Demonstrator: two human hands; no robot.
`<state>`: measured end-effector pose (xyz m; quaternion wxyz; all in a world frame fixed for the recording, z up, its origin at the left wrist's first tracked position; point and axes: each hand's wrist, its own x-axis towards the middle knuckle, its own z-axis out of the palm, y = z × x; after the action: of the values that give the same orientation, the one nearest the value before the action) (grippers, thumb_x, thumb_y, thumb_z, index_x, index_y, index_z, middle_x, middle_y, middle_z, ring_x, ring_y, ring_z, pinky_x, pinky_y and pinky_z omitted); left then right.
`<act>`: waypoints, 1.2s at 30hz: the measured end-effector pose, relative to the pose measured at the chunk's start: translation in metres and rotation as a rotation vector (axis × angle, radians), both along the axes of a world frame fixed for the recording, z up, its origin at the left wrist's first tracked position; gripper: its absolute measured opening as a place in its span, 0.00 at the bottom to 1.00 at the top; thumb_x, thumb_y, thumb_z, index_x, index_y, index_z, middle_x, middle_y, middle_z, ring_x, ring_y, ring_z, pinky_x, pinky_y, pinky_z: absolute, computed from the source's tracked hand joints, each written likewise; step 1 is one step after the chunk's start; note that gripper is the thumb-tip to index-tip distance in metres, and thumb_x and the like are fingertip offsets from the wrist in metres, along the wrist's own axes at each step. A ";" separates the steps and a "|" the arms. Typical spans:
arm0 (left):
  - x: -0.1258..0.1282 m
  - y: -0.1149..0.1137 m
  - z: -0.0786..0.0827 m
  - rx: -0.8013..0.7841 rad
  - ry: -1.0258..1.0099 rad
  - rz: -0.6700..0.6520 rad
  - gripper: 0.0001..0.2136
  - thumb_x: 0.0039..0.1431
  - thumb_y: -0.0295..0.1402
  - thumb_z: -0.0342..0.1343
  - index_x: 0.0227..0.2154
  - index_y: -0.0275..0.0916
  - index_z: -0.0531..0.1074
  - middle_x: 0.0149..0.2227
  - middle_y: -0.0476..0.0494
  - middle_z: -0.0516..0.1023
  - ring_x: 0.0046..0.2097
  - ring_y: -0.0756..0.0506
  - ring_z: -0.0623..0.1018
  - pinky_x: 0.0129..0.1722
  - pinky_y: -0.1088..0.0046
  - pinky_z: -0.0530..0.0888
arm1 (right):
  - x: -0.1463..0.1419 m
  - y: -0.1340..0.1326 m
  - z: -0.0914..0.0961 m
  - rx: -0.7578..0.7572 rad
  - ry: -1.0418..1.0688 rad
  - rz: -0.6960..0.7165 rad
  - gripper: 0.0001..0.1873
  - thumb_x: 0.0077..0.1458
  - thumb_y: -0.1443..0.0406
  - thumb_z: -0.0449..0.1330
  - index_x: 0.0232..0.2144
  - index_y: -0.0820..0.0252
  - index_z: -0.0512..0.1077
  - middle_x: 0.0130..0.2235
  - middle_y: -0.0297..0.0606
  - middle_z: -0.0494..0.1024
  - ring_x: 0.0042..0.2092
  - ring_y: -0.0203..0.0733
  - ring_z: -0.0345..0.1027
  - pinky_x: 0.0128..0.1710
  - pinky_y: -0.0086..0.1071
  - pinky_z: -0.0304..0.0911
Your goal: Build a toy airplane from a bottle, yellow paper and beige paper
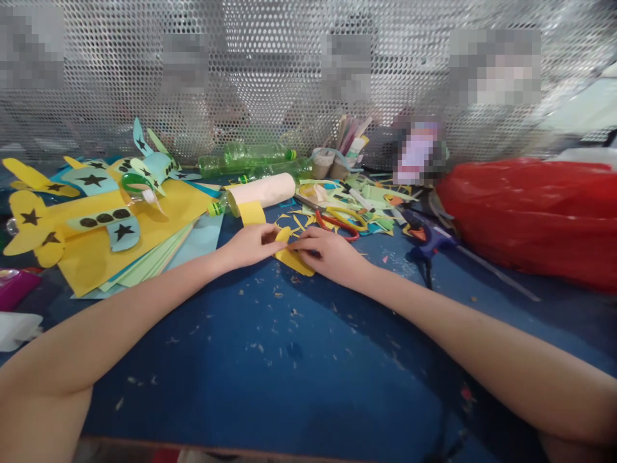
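Near the middle of the blue table, my left hand point(253, 245) pinches a yellow paper piece point(296, 260) between thumb and fingers. From the other side, my right hand point(332, 254) closes its fingers on the same paper, its fingertips close to the left thumb. Part of the paper stands up between the hands, and part slants down toward me. Just behind the left hand lies a bottle wrapped in pale paper point(267, 191), with a yellow paper strip point(252, 213) at its near side. Scissors with red and yellow handles point(348, 222) rest behind my right hand.
At left, paper-covered bottle airplanes point(91, 218) lie on coloured paper sheets point(166, 254). Green plastic bottles point(260, 154), cups of sticks point(332, 161) and paper scraps point(376, 193) are at the back. A blue glue gun point(429, 239) and red plastic bag point(525, 222) are at right.
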<state>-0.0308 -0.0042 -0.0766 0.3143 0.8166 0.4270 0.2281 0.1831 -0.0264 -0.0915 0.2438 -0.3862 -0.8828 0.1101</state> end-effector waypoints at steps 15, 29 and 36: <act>0.002 -0.014 -0.005 0.182 -0.067 0.051 0.11 0.50 0.28 0.57 0.38 0.39 0.76 0.31 0.48 0.78 0.31 0.49 0.73 0.34 0.72 0.70 | 0.002 0.002 0.021 -0.179 0.261 -0.231 0.09 0.54 0.63 0.60 0.36 0.60 0.77 0.36 0.40 0.80 0.32 0.39 0.70 0.33 0.35 0.67; 0.001 -0.016 -0.009 0.513 -0.247 0.071 0.08 0.55 0.31 0.62 0.38 0.42 0.73 0.42 0.44 0.77 0.46 0.45 0.75 0.50 0.64 0.71 | -0.004 -0.002 0.010 -0.289 0.460 -0.079 0.05 0.52 0.64 0.60 0.33 0.56 0.70 0.35 0.36 0.76 0.36 0.39 0.70 0.38 0.36 0.69; 0.003 -0.008 -0.016 0.009 -0.486 -0.022 0.16 0.57 0.33 0.60 0.43 0.43 0.59 0.37 0.48 0.77 0.39 0.49 0.78 0.46 0.68 0.75 | -0.005 0.000 0.001 -0.348 0.703 -0.165 0.13 0.49 0.56 0.65 0.31 0.57 0.69 0.35 0.38 0.78 0.38 0.41 0.72 0.40 0.37 0.70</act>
<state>-0.0280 -0.0124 -0.0928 0.4067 0.7438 0.3289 0.4161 0.1777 -0.0267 -0.0904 0.4699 -0.4303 -0.6797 0.3634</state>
